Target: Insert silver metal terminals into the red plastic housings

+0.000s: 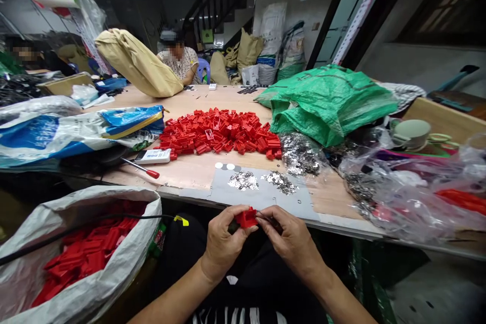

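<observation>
Between the thumb and fingers of my left hand [226, 243] is a small red plastic part [246, 217], held just off the table's front edge. My right hand [290, 240] is closed in a pinch at the part's right side; what lies between its fingertips is too small to make out. Two little piles of flat metal pieces, a left pile [243, 180] and a right pile [280, 182], lie on a grey mat [220, 190] beyond my hands. Behind them spreads a large heap of similar red parts [224, 131].
At lower left stands a white sack [152, 202] of red parts. A screwdriver [146, 169] and a white box [154, 156] lie near the table's edge. A green bag [326, 101] and clear plastic bags [410, 197] crowd the right. Across the table sits a person [186, 63].
</observation>
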A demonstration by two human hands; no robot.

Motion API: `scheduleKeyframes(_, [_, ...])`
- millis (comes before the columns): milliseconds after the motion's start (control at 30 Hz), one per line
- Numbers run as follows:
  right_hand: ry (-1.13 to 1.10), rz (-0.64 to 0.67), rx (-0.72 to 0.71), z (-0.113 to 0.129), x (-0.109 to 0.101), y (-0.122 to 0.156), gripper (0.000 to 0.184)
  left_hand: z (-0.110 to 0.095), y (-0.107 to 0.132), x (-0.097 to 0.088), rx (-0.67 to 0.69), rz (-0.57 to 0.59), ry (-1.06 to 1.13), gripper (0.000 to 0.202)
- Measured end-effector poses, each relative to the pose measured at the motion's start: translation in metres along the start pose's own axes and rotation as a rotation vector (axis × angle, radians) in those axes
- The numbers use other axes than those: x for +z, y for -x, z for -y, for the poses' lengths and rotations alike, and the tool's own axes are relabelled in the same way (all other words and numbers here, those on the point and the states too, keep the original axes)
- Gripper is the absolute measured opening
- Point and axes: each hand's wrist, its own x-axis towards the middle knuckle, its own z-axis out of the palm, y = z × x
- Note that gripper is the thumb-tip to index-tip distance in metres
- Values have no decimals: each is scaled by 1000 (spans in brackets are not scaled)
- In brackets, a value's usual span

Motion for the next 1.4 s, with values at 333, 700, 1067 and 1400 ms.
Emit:
scheduleKeyframes(333, [-222,0,53,5,4,2,21,-1,6,1,-52,-47,38,31])
scheduleKeyframes(700, [-607,62,317,-6,5,1,23,-3,7,1,107,-6,-5,34])
scheduleKeyframes(1067, [-719,207,376,-40,34,21,36,16,20,8,50,257,-89,32])
scheduleKeyframes(1400, [46,-8,389,-88,-29,-8,15,36,27,-2,-446,262,166,25])
